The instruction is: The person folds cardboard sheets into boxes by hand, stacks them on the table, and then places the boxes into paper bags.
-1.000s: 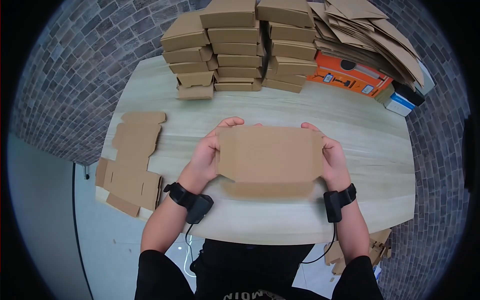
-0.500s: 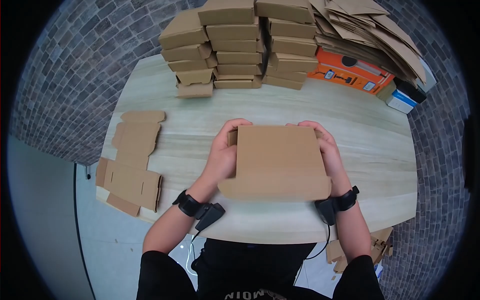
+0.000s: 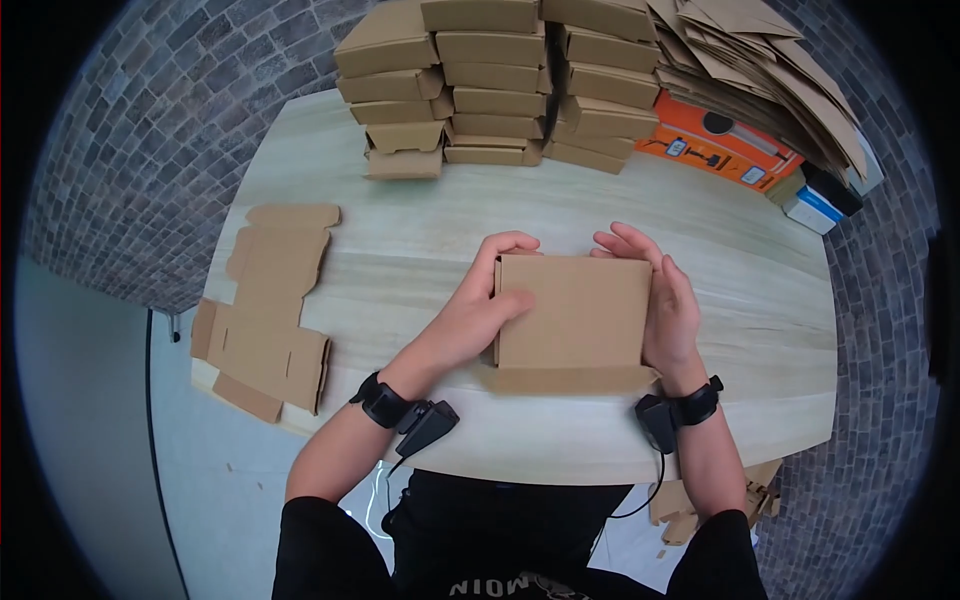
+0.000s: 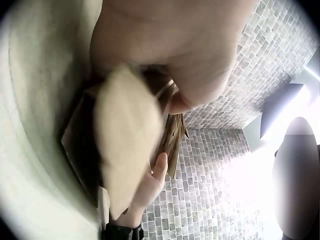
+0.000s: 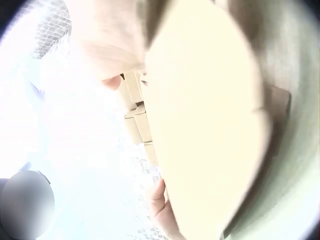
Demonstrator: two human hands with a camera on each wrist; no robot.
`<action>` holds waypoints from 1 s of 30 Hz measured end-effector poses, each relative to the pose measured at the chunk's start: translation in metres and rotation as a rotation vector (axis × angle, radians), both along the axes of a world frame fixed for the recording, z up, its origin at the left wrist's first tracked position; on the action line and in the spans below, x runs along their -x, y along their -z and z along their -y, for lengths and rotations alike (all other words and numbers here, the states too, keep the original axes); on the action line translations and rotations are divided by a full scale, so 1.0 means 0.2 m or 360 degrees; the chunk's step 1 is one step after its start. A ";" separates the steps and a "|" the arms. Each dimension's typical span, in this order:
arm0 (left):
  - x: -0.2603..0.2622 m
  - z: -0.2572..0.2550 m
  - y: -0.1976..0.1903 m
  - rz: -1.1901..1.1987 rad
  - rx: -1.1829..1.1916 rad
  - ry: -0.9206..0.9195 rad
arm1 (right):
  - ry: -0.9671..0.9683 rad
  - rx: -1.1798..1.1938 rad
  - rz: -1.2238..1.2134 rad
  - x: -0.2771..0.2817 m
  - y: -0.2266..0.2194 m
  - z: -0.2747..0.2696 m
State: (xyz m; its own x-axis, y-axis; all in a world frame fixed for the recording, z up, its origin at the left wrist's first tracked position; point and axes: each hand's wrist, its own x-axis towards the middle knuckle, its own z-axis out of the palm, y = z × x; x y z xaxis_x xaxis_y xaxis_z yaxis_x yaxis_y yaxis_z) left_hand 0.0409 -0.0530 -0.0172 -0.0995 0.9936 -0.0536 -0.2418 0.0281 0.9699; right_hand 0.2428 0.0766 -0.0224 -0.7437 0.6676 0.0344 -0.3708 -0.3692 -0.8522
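Note:
A small brown cardboard box [image 3: 575, 310] is between both hands over the front middle of the table. Its top panel lies flat, and a front flap [image 3: 570, 380] sticks out toward the person. In the head view the left hand [image 3: 475, 310] grips the box's left side, thumb on the top panel and fingers around the far left corner. Beside the right wall is the right hand [image 3: 675, 315], its fingers loosely extended past the far right corner. In the left wrist view the flap [image 4: 127, 140] looms close and blurred, hiding much of the box.
An unfolded cardboard blank [image 3: 270, 310] lies at the table's left edge. Stacks of folded boxes [image 3: 495, 75] stand at the back, with flat cardboard sheets [image 3: 760, 70] piled on an orange box [image 3: 720, 145] at back right. Cardboard pieces [image 3: 675, 510] lie on the floor, lower right.
The box's side parts have been drawn in and its top panel now lies between the walls. The left hand has shifted right, thumb onto the top. The right hand's fingers have loosened and spread.

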 end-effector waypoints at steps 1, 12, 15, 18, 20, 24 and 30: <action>-0.01 0.00 -0.01 -0.0172 0.0001 -0.0037 | 0.0016 -0.0100 0.0068 0.00 0.00 0.00; 0.09 -0.02 -0.04 0.0212 0.0066 -0.0221 | -0.0073 -0.0744 0.0320 0.00 -0.06 0.02; 0.15 -0.01 -0.02 0.0331 0.0030 -0.0276 | -0.0105 -0.1012 0.0440 0.01 -0.07 0.04; 0.18 -0.02 0.01 0.0428 0.0059 -0.0330 | -0.0172 -0.1131 0.0421 0.01 -0.06 0.04; 0.19 -0.02 0.03 0.0465 0.0059 -0.0321 | -0.0199 -0.1227 0.0347 0.00 -0.04 0.01; 0.17 -0.02 0.02 0.0636 0.0104 -0.0145 | -0.0069 -0.1433 0.0335 -0.01 -0.02 0.00; 0.06 0.00 0.02 0.0177 -0.0078 0.0053 | 0.0331 -0.1406 0.0581 -0.02 0.02 0.00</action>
